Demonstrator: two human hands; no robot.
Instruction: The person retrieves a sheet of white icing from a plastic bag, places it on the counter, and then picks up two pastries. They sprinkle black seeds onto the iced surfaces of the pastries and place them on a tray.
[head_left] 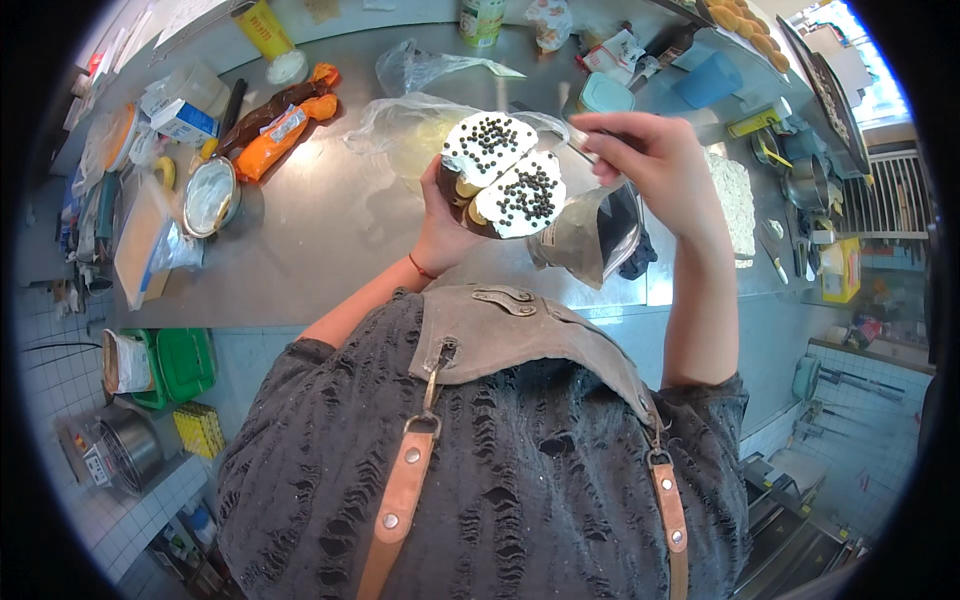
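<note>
My left hand (445, 228) holds up a cream-topped pastry (535, 172) over the metal worktop. Its two pieces lie side by side, with white cream and dark round beads on top and a dark base below. The thumb shows at the left edge; the other fingers are hidden underneath. To the right of the cream, my right hand (650, 165) is raised in a pinch. Something thin shows below its fingertips, too unclear to name. Under the right forearm, a grey bag (572, 240) lies open with dark contents.
Clear plastic bags (405, 130) lie behind the pastry. On the left are an orange piping bag (272, 142), a brown one (262, 125) and a bowl of white cream (210, 195). A teal-lidded tub (605, 92), blue jug (708, 80) and pale speckled slab (730, 205) stand right.
</note>
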